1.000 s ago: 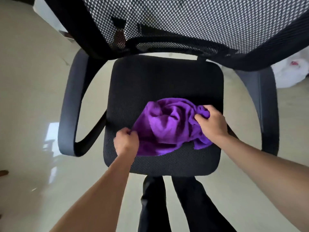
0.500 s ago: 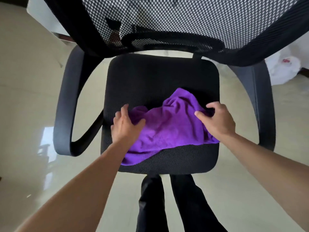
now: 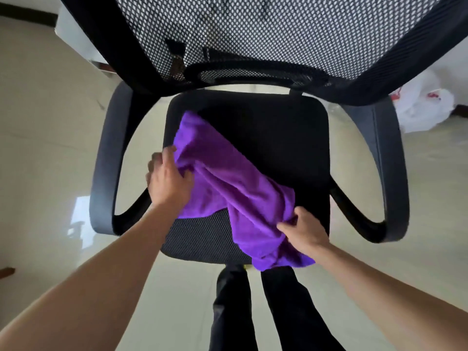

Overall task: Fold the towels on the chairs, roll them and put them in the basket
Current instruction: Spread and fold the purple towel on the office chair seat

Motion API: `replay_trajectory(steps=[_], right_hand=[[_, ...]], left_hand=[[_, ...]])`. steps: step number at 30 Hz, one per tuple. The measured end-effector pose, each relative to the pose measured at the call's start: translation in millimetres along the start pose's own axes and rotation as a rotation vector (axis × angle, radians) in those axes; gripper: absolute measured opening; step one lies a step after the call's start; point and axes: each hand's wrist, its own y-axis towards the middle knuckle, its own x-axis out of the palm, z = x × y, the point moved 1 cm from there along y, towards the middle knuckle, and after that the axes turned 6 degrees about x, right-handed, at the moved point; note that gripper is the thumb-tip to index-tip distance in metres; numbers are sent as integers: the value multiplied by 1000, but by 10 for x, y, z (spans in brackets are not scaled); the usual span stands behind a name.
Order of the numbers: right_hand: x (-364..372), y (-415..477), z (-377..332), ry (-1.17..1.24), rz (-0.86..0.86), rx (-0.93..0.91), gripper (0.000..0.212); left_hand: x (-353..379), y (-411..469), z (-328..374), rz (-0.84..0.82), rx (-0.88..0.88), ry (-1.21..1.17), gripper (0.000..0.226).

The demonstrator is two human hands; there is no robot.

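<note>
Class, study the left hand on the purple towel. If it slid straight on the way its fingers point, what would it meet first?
Probably the purple towel itself: its far corner lies just ahead of the left hand and its fingers. Beyond that come the seat and the mesh backrest. Depth is unclear.

One purple towel (image 3: 228,188) lies at the centre. There is one office chair (image 3: 278,138) with two armrests (image 3: 103,160), at 9 and 3 o'clock. Two hands show: the left hand (image 3: 169,183) at 9 o'clock and the right hand (image 3: 304,231) at 5 o'clock. One white plastic bag (image 3: 425,110) is at 2 o'clock, and two trouser legs (image 3: 230,312) are at 6 o'clock.
</note>
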Motion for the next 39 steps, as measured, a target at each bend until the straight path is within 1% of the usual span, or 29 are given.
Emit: replay_trajectory(steps=[1,2,3,4,6,7,8,10,11,13,14,15,17,18,19,20,22,23,24,26,27,29,31,32,34,35,36,38,39], right_hand=[[-54,26,-53,-58,122,-52,29],[-137,62,-146,-50,246,-121,32],[-216,112,-270,1,339,-186,36],[-275,187,-418,48,386,-251,41],[-340,371,-722,53,352,-291,46],[-337,452,-847,5,294,-283,49],[-326,506,-935,-65,218,-251,52],[-271,568,-988,-212,55,-171,58],[-231,597,-969,-261,-2,-155,53],[-163,618,-874,-271,-8,-186,22],[-162,615,-809,-228,36,-199,21],[-182,616,-726,-165,112,-209,27],[-276,593,-526,-78,275,-193,25],[-332,564,-407,-98,312,-163,22],[-368,546,-265,-167,291,-124,24],[-402,523,-139,-276,193,-78,26],[-427,459,36,-508,-115,-7,26],[-459,443,46,-568,-197,8,24],[-502,449,-11,-571,-185,0,24],[-592,515,-263,-492,18,-100,32],[-628,561,-448,-447,139,-180,35],[-641,674,-874,-398,274,-380,43],[-593,789,-1318,-443,288,-574,55],[-551,830,-1510,-491,255,-643,61],[-480,899,-1785,-627,157,-692,64],[-457,932,-1851,-706,122,-686,57],[-450,956,-1869,-760,103,-667,43],[-510,961,-1769,-702,120,-613,12],[-566,961,-1644,-633,136,-567,9]], left_hand=[[24,-64,-54,29,-63,-8,49],[71,-142,-138,62,-160,-42,44],[136,-232,-215,75,-285,-92,37],[216,-333,-281,49,-442,-153,32],[386,-557,-315,-116,-786,-394,36],[473,-670,-297,-209,-955,-571,42],[550,-749,-260,-285,-1073,-735,44],[690,-797,-221,-322,-1149,-936,39],[737,-774,-198,-272,-1158,-1000,32],[750,-643,-169,-87,-1124,-1043,18],[728,-562,-166,16,-1084,-1007,18],[688,-493,-169,112,-1041,-974,18],[594,-401,-192,226,-995,-967,9],[555,-389,-216,229,-984,-969,6],[526,-394,-254,207,-975,-948,10],[497,-412,-282,164,-962,-907,15],[474,-506,-337,61,-901,-803,18],[459,-558,-356,13,-855,-732,17],[445,-607,-384,-29,-811,-652,16],[428,-653,-466,-52,-773,-545,17],[419,-641,-512,-52,-772,-550,18],[404,-552,-569,-26,-782,-663,18],[411,-411,-572,44,-832,-829,18],[417,-337,-562,83,-854,-897,17],[414,-204,-527,133,-844,-957,12],[398,-148,-507,140,-811,-950,11],[370,-105,-481,142,-772,-926,10],[279,-33,-448,144,-665,-824,9],[231,-2,-451,143,-602,-750,10]])
